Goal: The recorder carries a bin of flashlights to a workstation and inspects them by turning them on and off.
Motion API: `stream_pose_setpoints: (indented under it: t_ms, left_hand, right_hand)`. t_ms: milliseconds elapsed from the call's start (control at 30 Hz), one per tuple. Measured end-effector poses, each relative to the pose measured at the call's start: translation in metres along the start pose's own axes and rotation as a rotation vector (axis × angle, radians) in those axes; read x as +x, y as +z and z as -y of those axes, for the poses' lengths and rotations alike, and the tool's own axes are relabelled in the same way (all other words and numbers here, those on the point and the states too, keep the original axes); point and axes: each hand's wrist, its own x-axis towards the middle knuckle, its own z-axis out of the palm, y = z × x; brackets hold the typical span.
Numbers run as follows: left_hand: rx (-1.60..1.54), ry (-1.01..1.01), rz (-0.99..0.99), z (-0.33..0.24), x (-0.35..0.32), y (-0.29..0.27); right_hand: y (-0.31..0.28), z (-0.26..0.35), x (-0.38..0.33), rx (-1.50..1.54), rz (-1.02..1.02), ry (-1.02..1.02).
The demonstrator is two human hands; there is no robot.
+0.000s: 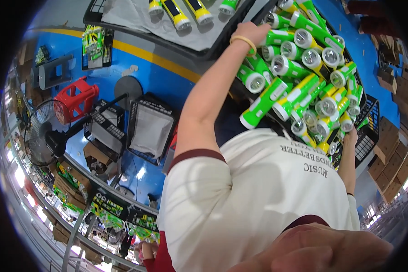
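Observation:
A black crate [264, 12] in front of my chest is heaped with several green, white and yellow flashlights [303, 40], lying at many angles. My left hand [251, 34], with a yellowish band at its wrist, is closed at the crate's left rim, beside the flashlights. On the right side, lower down, my right hand [350, 136] is at the crate's edge; most of its fingers are hidden. One green flashlight [264, 103] lies on top of the heap near my shirt, its white end toward me.
Ahead to the left, another black tray [199, 53] holds several yellow and green flashlights on a pale liner. Left on the blue floor stand a red stool [77, 99], a fan [43, 132] and lined crates [152, 129]. Cardboard boxes [387, 167] are stacked at right.

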Motion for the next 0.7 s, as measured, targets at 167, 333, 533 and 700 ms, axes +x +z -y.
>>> stream_pose_setpoints:
  t_ms: [167, 333, 533, 700]
  left_hand:
    - [-0.020, 0.157, 0.046, 0.025, 0.014, 0.007]
    - [-0.151, 0.132, 0.077, 0.035, 0.019, 0.009]
    - [-0.208, 0.010, 0.192, 0.021, 0.010, 0.010]
    - [-0.117, 0.312, -0.022, 0.042, -0.033, 0.000]
  right_hand:
    - [0.079, 0.010, -0.082, -0.217, -0.278, -0.034]
    - [0.017, 0.006, -0.031, -0.138, -0.154, -0.018]
    - [0.005, 0.009, -0.035, -0.188, -0.158, -0.003]
    - [0.044, 0.004, -0.086, -0.284, -0.320, 0.024]
